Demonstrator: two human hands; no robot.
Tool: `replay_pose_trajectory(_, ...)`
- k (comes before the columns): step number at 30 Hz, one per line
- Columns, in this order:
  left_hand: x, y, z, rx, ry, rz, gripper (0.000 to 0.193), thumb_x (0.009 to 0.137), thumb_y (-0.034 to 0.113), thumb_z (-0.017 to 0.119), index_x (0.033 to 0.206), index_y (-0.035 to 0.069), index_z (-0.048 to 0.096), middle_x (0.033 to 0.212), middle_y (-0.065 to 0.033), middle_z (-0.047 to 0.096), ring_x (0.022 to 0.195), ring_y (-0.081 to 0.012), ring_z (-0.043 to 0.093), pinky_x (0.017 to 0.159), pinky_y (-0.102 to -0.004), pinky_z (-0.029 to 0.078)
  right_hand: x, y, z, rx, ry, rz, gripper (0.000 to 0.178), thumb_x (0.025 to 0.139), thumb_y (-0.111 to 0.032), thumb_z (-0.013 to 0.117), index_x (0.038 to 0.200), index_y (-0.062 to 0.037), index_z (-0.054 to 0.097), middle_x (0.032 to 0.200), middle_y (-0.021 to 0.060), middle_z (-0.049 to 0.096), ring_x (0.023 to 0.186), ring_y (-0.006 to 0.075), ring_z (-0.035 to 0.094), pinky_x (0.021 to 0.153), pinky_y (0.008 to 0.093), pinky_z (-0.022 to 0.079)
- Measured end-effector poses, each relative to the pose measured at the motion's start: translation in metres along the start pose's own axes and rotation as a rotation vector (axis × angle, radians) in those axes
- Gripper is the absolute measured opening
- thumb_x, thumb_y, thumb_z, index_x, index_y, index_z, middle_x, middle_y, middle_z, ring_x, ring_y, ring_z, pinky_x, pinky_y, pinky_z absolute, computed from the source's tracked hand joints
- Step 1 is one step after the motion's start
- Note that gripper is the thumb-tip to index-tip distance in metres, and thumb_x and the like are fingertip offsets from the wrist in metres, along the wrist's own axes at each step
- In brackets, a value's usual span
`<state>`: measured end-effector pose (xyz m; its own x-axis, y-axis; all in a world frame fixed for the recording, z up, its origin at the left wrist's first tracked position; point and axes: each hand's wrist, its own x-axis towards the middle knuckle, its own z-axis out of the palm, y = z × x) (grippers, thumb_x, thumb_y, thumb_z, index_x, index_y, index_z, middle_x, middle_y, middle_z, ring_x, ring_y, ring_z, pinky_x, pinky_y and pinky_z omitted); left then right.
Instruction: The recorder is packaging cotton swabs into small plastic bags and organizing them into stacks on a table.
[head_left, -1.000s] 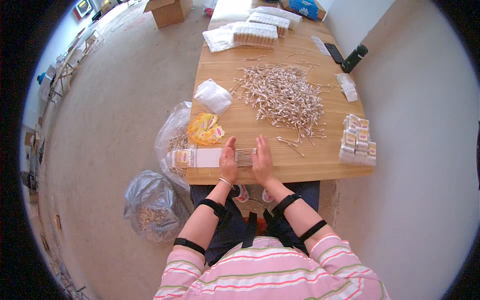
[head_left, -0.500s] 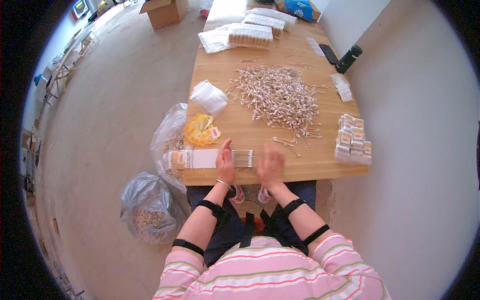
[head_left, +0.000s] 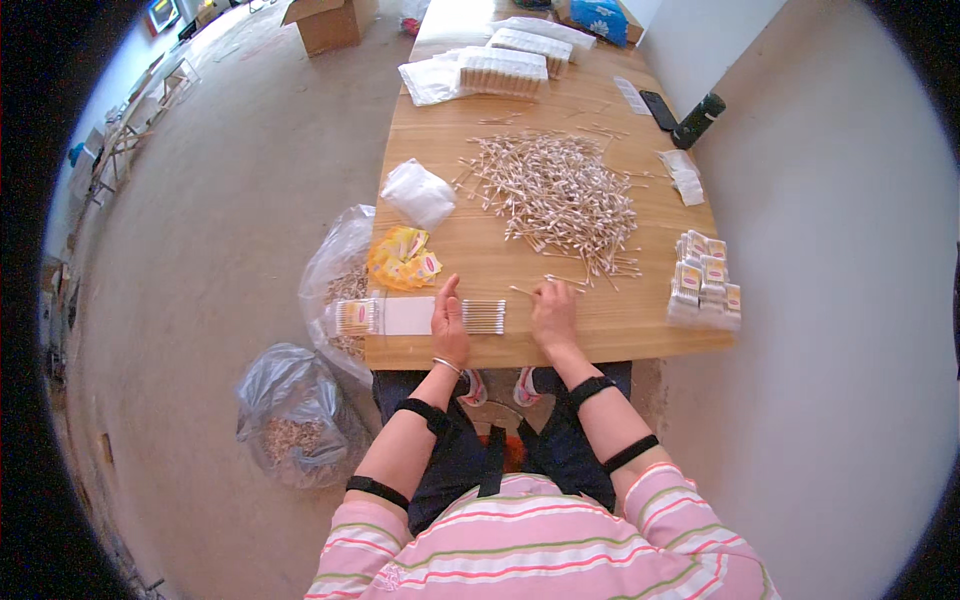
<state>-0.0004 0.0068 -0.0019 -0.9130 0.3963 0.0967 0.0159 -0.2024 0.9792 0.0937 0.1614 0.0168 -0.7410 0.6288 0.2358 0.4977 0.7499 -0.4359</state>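
Observation:
Near the table's front edge, my left hand (head_left: pixel 450 325) stands on its side, fingers stretched, between a white rectangular sheet (head_left: pixel 408 316) and a neat row of cotton swabs (head_left: pixel 484 317). It touches the left end of that row. To the right, my right hand (head_left: pixel 555 318) has its fingers pinched together, and a cotton swab (head_left: pixel 521 291) sticks out from them to the left. A few loose swabs lie just beyond those fingertips. A filled swab packet (head_left: pixel 357 318) sits left of the sheet. Farther back spreads a big loose heap of cotton swabs (head_left: pixel 565 195).
Yellow printed cards (head_left: pixel 404 259) and white plastic bags (head_left: pixel 418 194) lie at the left. Stacked swab packets (head_left: pixel 705 282) stand at the right edge. Bundled packs (head_left: pixel 503 74), a phone (head_left: pixel 658 110) and a dark bottle (head_left: pixel 698 121) are farther back. A plastic sack (head_left: pixel 300 415) rests on the floor.
My right hand, blurred by motion before, has moved slightly right and now pinches a cotton swab by the loose ones. My left hand has stayed in place.

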Motion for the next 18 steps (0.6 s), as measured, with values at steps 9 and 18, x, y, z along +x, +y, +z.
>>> replay_pose_trajectory(9, -0.001, 0.0, 0.0, 0.045, 0.074, 0.033, 0.044, 0.1, 0.027, 0.036, 0.13, -0.004, 0.044, 0.13, -0.0148, 0.049, 0.123, -0.0224, 0.044, 0.105, -0.0325, 0.031, 0.006, -0.055, 0.018, 0.175, -0.105, -0.181, 0.008, 0.079, -0.007, 0.056, 0.085, -0.0054, 0.061, 0.091, 0.0133, 0.055, 0.092, 0.0335, 0.05, 0.081, 0.042, 0.04)
replay_pose_trajectory(18, 0.001, -0.003, -0.006, -0.117, -0.016, -0.056, 0.049, 0.1, 0.031, 0.036, 0.135, -0.003, 0.036, 0.139, -0.0134, 0.039, 0.131, -0.0229, 0.035, 0.11, -0.0336, 0.024, -0.026, -0.066, 0.021, 0.651, -0.01, 0.022, 0.033, 0.09, -0.015, 0.044, 0.119, 0.0009, 0.049, 0.137, 0.0203, 0.037, 0.129, 0.0354, 0.032, 0.108, 0.0414, 0.024)
